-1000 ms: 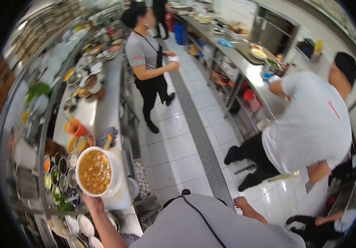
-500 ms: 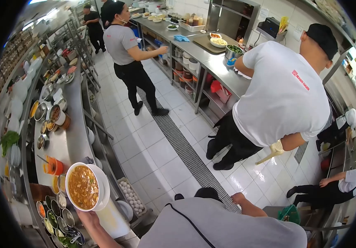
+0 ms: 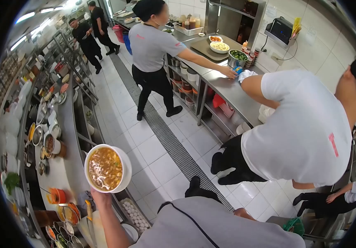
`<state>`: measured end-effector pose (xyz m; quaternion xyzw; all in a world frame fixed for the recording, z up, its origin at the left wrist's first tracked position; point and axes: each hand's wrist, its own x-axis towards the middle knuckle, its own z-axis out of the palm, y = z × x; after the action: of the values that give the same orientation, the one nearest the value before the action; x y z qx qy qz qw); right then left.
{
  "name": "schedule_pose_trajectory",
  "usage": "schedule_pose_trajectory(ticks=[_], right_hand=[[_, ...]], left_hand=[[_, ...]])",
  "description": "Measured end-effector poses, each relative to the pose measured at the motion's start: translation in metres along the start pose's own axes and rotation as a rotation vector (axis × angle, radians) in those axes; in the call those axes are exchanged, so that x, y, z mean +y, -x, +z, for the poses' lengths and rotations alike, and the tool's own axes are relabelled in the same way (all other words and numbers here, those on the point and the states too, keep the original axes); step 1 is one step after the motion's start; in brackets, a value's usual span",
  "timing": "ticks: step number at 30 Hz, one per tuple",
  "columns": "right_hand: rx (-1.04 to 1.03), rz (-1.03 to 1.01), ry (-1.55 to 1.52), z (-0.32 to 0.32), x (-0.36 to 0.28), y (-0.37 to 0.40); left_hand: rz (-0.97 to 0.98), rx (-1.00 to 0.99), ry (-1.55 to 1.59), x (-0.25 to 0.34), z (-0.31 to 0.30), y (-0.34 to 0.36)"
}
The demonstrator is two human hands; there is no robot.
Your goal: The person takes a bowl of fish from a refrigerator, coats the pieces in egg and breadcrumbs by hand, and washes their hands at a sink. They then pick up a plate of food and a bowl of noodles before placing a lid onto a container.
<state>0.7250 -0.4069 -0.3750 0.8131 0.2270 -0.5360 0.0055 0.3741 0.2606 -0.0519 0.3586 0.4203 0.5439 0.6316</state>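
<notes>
The round, glossy white bowl frames an orange-brown soup marbled with pale swirls and flecked yellow and green. The slim knife handle is bright yellow, the small plastic tub orange-red, and the smooth oval eggs off-white. Square, shiny white floor tiles form a grid of grey lines, cut by a long grey metal drain grate with fine dark ribbing. One short-sleeved fabric shirt is white with a red mark, another grey with red print
</notes>
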Motion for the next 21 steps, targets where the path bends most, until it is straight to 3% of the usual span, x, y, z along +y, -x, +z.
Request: schedule_pose_trajectory(ticks=[5,7,8,9,11,12,14,16,18,21], right_hand=[[0.017,-0.159,0.165,-0.080,-0.054,-0.049],[0.268,-0.332,0.238,-0.110,-0.081,-0.059],[0.323,-0.318,-0.036,-0.120,-0.094,-0.062],[0.323,-0.305,-0.051,-0.129,-0.113,-0.058],[0.321,0.044,-0.763,-0.142,-0.141,-0.045],[0.324,0.060,-0.785,-0.140,-0.141,-0.050],[0.411,-0.189,-0.180,-0.120,-0.125,-0.070],[0.329,-0.004,0.066,-0.123,-0.149,-0.036],[0.406,-0.006,0.183,-0.030,-0.102,-0.071],[0.353,0.303,-0.291,-0.046,-0.165,-0.014]], left_hand=[[-0.079,-0.165,-0.036,-0.046,0.098,-0.058],[-0.130,-0.171,-0.050,-0.062,0.140,-0.080],[-0.147,-0.209,-0.016,-0.069,0.162,-0.092],[-0.159,-0.222,-0.024,-0.077,0.182,-0.103],[-0.217,-0.290,-0.067,-0.103,0.218,-0.122],[-0.259,-0.343,-0.034,-0.118,0.235,-0.138],[-0.317,-0.395,-0.075,-0.151,0.269,-0.170],[-0.365,-0.486,-0.119,-0.185,0.309,-0.197],[-0.394,-0.580,-0.159,-0.204,0.370,-0.208],[-0.472,-0.722,-0.148,-0.256,0.441,-0.246]])
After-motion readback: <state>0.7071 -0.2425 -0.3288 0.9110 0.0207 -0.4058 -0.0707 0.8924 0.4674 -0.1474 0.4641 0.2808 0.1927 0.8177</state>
